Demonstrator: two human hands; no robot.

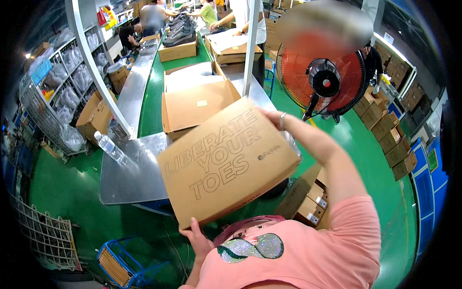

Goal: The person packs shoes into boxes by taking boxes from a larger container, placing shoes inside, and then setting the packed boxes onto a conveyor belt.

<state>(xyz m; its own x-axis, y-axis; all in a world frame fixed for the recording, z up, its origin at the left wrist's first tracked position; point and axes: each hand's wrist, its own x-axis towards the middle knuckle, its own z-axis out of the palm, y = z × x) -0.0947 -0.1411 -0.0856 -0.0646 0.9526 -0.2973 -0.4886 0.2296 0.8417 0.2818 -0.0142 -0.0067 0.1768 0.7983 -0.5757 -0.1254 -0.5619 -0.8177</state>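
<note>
A closed brown cardboard shoebox (228, 161) with large outlined lettering on its lid is held tilted in front of my chest. My left hand (196, 240) grips its near left corner, thumb up along the edge. At the far right corner my right hand (274, 118) is wrapped over the edge, its fingers partly hidden by the box. Just beyond the held box, an open shoebox (198, 107) with white paper (195, 84) in it stands on the green conveyor belt. The metal table (130, 180) lies under and left of the held box.
A clear water bottle (110, 148) stands on the table's left part. Dark shoes (179, 32) sit on a box farther up the line, where people work. A large red fan (323, 79) is at right. Below my right arm, a carton (296, 192) holds several boxes. A blue-framed stool (118, 265) is lower left.
</note>
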